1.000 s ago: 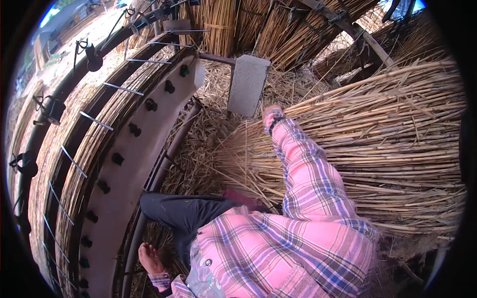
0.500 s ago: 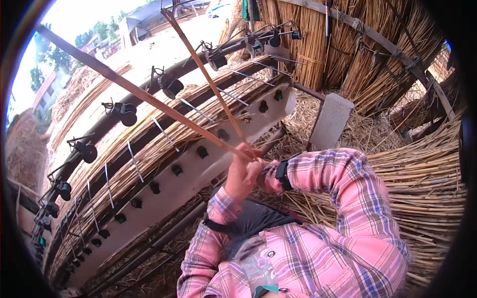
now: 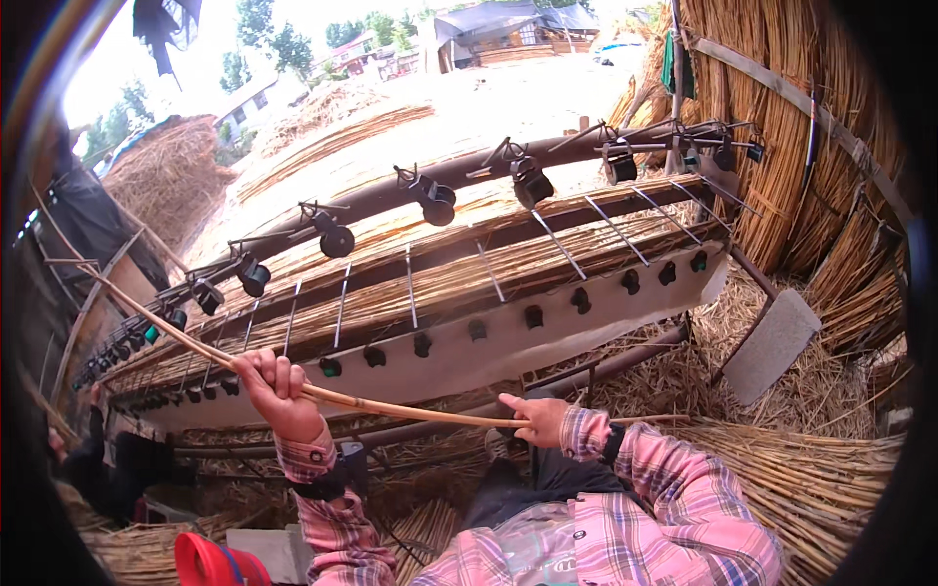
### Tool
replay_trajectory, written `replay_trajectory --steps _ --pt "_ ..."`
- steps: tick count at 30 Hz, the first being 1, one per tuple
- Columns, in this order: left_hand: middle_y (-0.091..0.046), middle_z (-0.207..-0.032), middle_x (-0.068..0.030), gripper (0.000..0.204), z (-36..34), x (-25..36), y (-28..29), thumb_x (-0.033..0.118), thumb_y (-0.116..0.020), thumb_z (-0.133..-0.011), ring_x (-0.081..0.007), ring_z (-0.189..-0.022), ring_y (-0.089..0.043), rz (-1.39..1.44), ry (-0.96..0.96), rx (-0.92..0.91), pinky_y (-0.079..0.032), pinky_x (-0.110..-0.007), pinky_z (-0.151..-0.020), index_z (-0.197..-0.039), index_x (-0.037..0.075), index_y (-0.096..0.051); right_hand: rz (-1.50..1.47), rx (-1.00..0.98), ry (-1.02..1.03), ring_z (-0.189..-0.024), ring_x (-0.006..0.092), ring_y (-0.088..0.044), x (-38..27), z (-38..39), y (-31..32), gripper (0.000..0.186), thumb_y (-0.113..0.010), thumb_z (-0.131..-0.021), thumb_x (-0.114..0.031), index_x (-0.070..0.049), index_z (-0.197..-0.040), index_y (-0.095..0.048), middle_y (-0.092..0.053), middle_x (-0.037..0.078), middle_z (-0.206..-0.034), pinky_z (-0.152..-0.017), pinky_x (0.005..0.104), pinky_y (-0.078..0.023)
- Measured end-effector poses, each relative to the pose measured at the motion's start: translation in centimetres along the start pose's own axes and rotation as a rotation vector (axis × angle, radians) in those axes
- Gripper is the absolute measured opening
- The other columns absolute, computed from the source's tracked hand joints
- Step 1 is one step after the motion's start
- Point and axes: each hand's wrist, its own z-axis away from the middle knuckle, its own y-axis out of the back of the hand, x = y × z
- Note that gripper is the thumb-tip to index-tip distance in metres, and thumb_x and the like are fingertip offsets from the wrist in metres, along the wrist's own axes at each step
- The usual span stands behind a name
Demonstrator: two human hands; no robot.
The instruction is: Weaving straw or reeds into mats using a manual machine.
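Whereas half a second ago both hands met where two reed lengths crossed, I now see them apart, with one long reed (image 3: 410, 411) slanting from ten o'clock down to four, nearer me than the weaving frame. The left hand (image 3: 281, 391), at eight, has its fingers closed around that reed. The right hand (image 3: 539, 420), at five, points its index finger out alongside it; I can't tell whether the others grip.

My view has swung left, so the grey slab (image 3: 772, 347) now sits just past three, above a loose reed pile (image 3: 801, 469) at four. Past seven is a red thing (image 3: 215, 562); bucket or cap, I can't tell. The frame carries a bed of reeds between its rails, thin metal rods (image 3: 412, 286) crossing it; a pale board (image 3: 469, 361) edges its near side. A co-worker (image 3: 93, 469) shows at eight. Upright bundles (image 3: 772, 146) bound the space at two; bright open ground (image 3: 498, 107) spreads beyond the frame at twelve.
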Motion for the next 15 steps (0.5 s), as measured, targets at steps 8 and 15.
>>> replay_trajectory --steps 8,15 --pt "-0.032 -0.056 0.0056 0.039 -4.5 11.7 16.2 0.048 -0.047 -0.091 -0.005 -0.043 -0.025 -0.008 -0.151 0.467 -0.021 -0.02 -0.034 -0.075 0.012 -0.048 -0.015 0.2 0.234 -0.072 0.0297 -0.061 0.5 -0.7 -0.8 0.021 -0.064 -0.077 -0.015 -0.006 -0.095 -0.057 -0.061 0.012 -0.077 -0.061 0.0377 -0.05" --pt "-0.032 -0.053 0.0052 0.04 -4.3 9.5 21.9 0.044 -0.041 -0.094 -0.0061 -0.04 -0.026 0.321 -0.184 0.466 -0.023 -0.019 -0.033 -0.072 0.011 -0.046 0.385 0.228 0.232 -0.061 0.0294 -0.055 -2.6 -1.6 5.5 0.015 -0.062 -0.076 -0.009 -0.006 -0.078 -0.047 -0.049 0.011 -0.067 -0.054 0.0393 -0.044"
